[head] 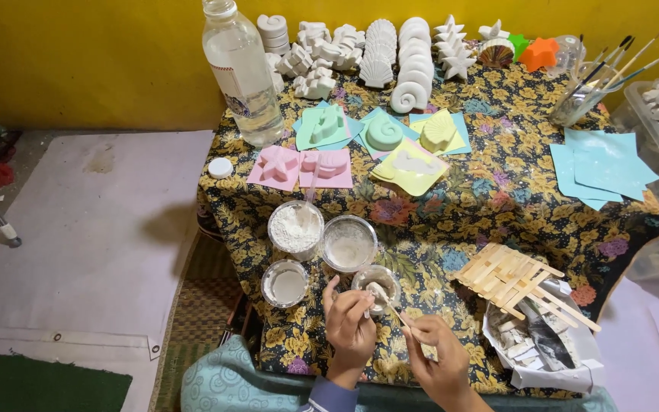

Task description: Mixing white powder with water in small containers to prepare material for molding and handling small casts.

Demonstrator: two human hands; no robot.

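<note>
My left hand (pixel 348 326) grips the side of a small clear cup (pixel 376 288) with white paste in it, at the near edge of the table. My right hand (pixel 438 361) holds a thin wooden stick (pixel 395 313) whose tip sits in the cup's paste. Just beyond stand three more clear cups: one with white powder and a spoon (pixel 296 227), one nearly empty with a white film (pixel 349 243), and one with whitish liquid (pixel 285 283).
Coloured moulds (pixel 383 131) lie mid-table on a floral cloth (pixel 497 198), with white cast shapes (pixel 379 53) along the yellow wall. A water bottle (pixel 242 70) and its cap (pixel 220 168) stand left. Wooden sticks (pixel 516 278), blue paper squares (pixel 600 166) and a brush jar (pixel 585 95) are right.
</note>
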